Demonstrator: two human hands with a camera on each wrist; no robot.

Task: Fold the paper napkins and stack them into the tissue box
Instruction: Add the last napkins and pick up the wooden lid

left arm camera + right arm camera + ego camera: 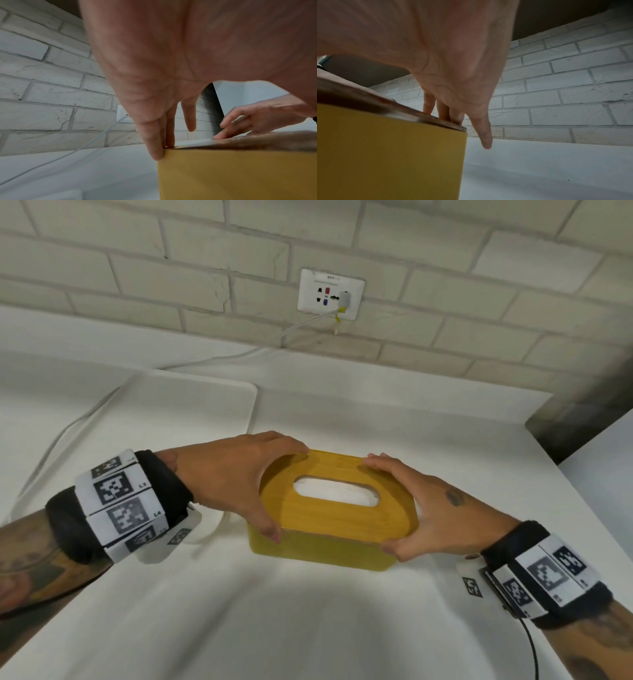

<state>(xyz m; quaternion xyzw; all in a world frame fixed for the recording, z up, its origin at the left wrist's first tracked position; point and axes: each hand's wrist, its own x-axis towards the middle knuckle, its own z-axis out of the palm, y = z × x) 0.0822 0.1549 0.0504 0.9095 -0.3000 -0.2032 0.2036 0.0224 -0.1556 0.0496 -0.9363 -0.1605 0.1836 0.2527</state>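
Left hand (236, 474): at 9 o'clock of the lid, thumb on the near edge and fingers on the far edge, this grip spanning it to steady that end.
Right hand (421, 508): mirrors it at 3 o'clock, likely seating the lid evenly.
Lid (329, 522): wooden, atop the box.
Tissue box (318, 553): yellow, mid-table (308, 628).
Napkins (337, 491): white, showing through the lid's slot.
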